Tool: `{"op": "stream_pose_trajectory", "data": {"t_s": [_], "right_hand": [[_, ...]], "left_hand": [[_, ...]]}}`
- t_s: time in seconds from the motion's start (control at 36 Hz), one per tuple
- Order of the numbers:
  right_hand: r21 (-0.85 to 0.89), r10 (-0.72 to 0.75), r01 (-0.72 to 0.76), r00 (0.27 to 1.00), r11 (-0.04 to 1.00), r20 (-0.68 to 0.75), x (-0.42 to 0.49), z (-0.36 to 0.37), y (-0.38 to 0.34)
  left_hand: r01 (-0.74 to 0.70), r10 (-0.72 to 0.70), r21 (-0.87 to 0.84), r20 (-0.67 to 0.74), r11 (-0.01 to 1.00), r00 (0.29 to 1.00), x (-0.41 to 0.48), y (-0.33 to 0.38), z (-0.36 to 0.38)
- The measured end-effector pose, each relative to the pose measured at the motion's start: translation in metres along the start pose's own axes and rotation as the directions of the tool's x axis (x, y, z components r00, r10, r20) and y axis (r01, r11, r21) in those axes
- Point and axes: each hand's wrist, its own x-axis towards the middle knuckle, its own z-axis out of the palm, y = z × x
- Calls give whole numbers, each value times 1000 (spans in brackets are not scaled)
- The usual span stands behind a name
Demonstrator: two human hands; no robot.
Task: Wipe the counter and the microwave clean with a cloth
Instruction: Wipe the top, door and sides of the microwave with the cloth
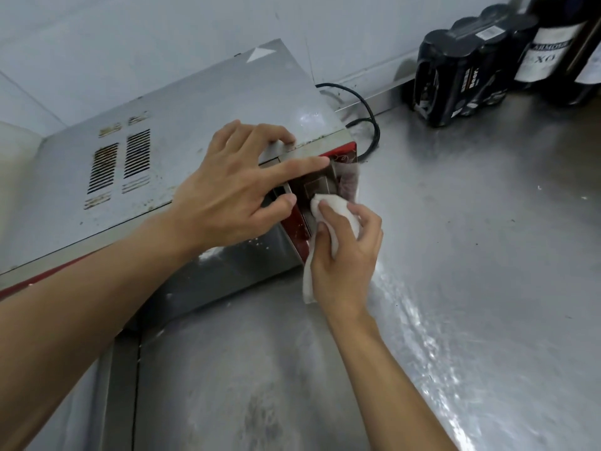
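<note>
Hands: left hand (227, 193) is lying spread on the top front edge of the microwave (201, 118), fingers fairly straight and holding nothing, forefinger pointing along the upper edge of the front, thumb resting by the door gap; right hand (344, 255) is gripping a bunched white cloth (328, 206), its fingers curled round it.
Cloth: it is pressing against the dark control panel (318, 187) at the right end of the microwave's red front, with a loose tail hanging down beside the wrist.
Microwave: it is sitting on the steel counter (471, 255) against the pale wall (130, 34); its grey top is showing two blocks of vent slots (120, 164) and stains along the front edge.
Microwave markings: yellowish print is sitting above and below the vents, too blurred to read.
Cable: a black cord (367, 105) is looping on the counter behind the microwave's right side.
Can pack: a dark shrink-wrapped pack of cans (455, 70) is standing at the back of the counter; its pale lettering is too blurred to make out.
Bottle: a dark bottle (546, 50) is standing just right of the pack, its white label showing "XO" under a line beginning "ARMO", the rest cut off.
</note>
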Motion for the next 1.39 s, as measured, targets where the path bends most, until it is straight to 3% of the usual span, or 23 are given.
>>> {"op": "stream_pose_trajectory", "data": {"t_s": [0.08,0.25,0.44,0.5,0.58,0.67,0.89,0.97,1.11,1.19,1.33,1.39], "right_hand": [[-16,-40,40,999,999,-36,2,5,-2],[-15,65,-64,997,998,38,-14,6,13],[65,-81,90,988,994,-135,17,-1,-17],[58,-62,66,996,996,-65,8,1,-4],[11,96,-98,991,995,88,-17,5,28],[-16,194,-194,973,981,125,-28,5,38],[-7,-48,48,997,999,-63,8,2,-8],[-81,-64,67,997,994,38,-2,3,9],[-176,45,-5,974,984,222,-20,1,43],[-166,54,-20,978,986,203,-16,-2,36],[-86,-95,100,993,991,65,2,-4,10],[-83,-98,105,992,991,79,1,-1,12]], "left_hand": [[7,-7,-2,24,1000,1000,1,1,-1],[20,-21,5,46,1000,999,1,4,-2],[6,-6,-2,19,1000,1000,1,2,2],[14,-14,-3,21,1000,1000,1,2,2],[10,-9,-13,38,1000,999,1,3,0],[3,-2,-10,37,1000,999,1,3,0],[-17,16,23,27,1000,1000,-1,2,3],[-11,11,7,18,1000,1000,-1,3,3],[-12,13,-7,13,1000,1000,-1,2,2],[-10,10,-4,15,1000,1000,-1,2,3],[-7,7,-5,17,1000,1000,-1,2,4],[-9,9,-11,10,1000,1000,-1,2,4]]}}
